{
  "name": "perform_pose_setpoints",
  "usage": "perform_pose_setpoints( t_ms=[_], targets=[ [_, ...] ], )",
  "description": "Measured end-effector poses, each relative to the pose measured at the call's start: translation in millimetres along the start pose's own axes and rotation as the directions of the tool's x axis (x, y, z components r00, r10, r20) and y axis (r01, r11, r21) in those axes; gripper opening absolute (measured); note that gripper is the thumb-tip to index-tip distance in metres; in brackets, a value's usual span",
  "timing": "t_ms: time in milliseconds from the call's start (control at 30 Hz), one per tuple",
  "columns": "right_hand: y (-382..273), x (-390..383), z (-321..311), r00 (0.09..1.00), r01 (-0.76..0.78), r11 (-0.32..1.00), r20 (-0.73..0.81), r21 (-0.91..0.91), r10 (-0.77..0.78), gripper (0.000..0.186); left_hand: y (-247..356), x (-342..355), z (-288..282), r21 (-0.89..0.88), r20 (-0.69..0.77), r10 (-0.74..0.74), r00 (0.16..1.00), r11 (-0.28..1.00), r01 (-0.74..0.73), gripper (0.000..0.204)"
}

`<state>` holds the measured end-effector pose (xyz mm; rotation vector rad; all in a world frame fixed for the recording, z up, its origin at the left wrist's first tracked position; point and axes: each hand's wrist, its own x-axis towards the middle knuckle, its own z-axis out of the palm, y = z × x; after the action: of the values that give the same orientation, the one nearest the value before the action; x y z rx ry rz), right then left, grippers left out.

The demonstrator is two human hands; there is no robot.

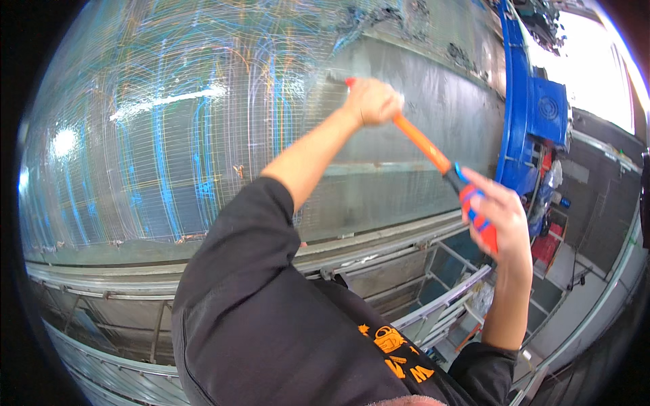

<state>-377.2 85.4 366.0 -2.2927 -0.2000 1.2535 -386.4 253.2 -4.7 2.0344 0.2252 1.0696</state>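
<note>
A long-handled tool, seemingly a scraper (423, 142), with an orange shaft and a red and blue grip, slants across the middle of the view. My left hand (372, 103) is closed round its far end, just above a broad, shiny work surface (406, 196). A small red tip pokes out beyond that fist; the working end there is blurred and partly hidden. Around the red and blue grip, at the nearer end, my right hand (500, 215) is closed, some fingers lying loosely along it. Coloured lines and scratches cover the surface's left part; beside them is a plainer grey stretch.
Dark, crumpled scraps (369, 20) lie on the surface at the far side. A blue metal beam with a housing (547, 108) borders it on the right. Metal rails (379, 247) run along the near edge. A red crate (548, 237) stands lower right.
</note>
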Motion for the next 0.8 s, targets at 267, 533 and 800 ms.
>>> perform_pose_setpoints(
  t_ms=[267, 533, 800],
  targets=[
    [40.3, -33.2, -11.9, 0.999, -0.025, 1.0, 0.023, -0.008, 0.025, 0.052, 36.1, -27.6, 9.7, -0.046, 0.241, -0.036, 0.97, 0.998, 0.048, 0.034],
    [-10.9, 2.2, -2.9, 0.997, -0.077, 0.995, 0.005, -0.055, 0.078, 0.054, 7.8, 1.6, -1.5, -0.047, 0.215, -0.186, 0.959, 0.978, 0.201, 0.038],
    [-50.9, 74.6, -7.8, 0.995, 0.047, 0.996, -0.079, -0.071, -0.053, 0.055, -40.4, 57.0, 51.1, -0.005, 0.163, -0.109, 0.981, 0.994, 0.112, 0.043]
  ],
)
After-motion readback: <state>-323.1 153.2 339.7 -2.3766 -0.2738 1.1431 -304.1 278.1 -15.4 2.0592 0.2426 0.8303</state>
